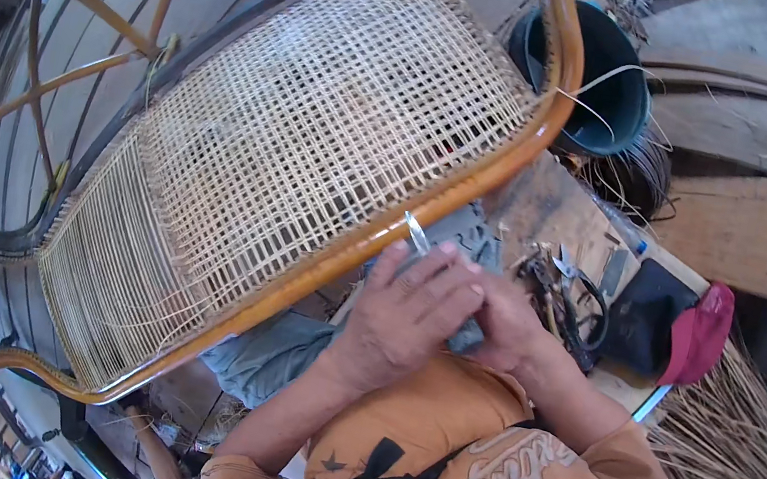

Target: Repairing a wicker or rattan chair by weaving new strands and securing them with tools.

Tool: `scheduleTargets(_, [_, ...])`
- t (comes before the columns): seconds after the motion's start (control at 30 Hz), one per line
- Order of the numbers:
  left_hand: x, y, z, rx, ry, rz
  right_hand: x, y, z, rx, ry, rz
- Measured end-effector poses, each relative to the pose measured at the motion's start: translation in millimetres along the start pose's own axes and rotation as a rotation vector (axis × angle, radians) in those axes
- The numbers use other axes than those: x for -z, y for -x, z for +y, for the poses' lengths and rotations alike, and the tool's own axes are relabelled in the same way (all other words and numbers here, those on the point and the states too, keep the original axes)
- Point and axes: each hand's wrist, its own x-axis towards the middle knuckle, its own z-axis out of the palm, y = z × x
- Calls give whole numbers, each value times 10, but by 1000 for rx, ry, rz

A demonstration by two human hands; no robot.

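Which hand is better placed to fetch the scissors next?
Right, probably: the right hand is nearer the scissors, which lie on that side. The left hand is farther across. Whether either hand is free is unclear.

Wooden counter [561, 206] stood at the person's right. On it lay dark-handled scissors [568, 268], blades pointing away from the person; beside them dark tools [538, 272], too jumbled to tell apart. Flat grey tool [614, 271] lay near. Black-and-red cloth item [647, 314] rested just beyond the scissors' handles.
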Motion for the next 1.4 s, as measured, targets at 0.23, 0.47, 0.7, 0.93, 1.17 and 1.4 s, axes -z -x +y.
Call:
scheduleTargets(0.23, [713,-201,-102,472,807,686,1269,644,724,19,1288,724])
scheduleTargets(0.47, [1186,138,-492,425,1203,813,1573,878,1003,95,1474,757])
scheduleTargets(0.7, [889,43,-544,449,1325,795,1498,823,878,-172,1536,771])
scheduleTargets(0.93, [805,-89,-531,562,1209,828,1732,955,747,-104,1513,773])
scheduleTargets(1.17, [690,-280,-617,556,1234,879,1468,653,914,-209,1645,759])
scheduleTargets(1.4, [462,-431,-791,528,1398,834,1149,710,691,274,1533,542])
